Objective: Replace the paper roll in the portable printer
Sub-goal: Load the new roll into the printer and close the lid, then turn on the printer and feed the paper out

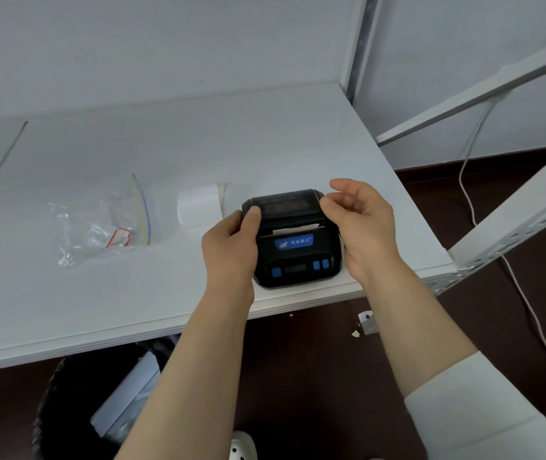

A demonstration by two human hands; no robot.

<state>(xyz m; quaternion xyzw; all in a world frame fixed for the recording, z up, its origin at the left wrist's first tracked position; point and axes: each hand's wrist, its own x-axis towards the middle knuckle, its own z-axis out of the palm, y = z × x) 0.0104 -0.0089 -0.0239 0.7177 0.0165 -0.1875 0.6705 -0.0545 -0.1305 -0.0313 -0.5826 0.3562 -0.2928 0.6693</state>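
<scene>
A small black portable printer (296, 250) with blue buttons sits near the front right edge of the white table (132, 287). Its dark translucent lid (285, 202) looks down, with a strip of white paper showing at the slot. My left hand (231, 244) grips the printer's left side, thumb pressing on the lid's left corner. My right hand (364, 224) is at the right side, fingers curled at the lid's right corner and palm beside the body. A white paper roll (200, 205) lies on the table just left of and behind the printer.
An empty clear zip bag (105, 220) lies on the table to the left. A white metal rack (514, 207) and a white cable (467, 194) stand to the right. Under the table edge is a black bin (75, 410) with waste.
</scene>
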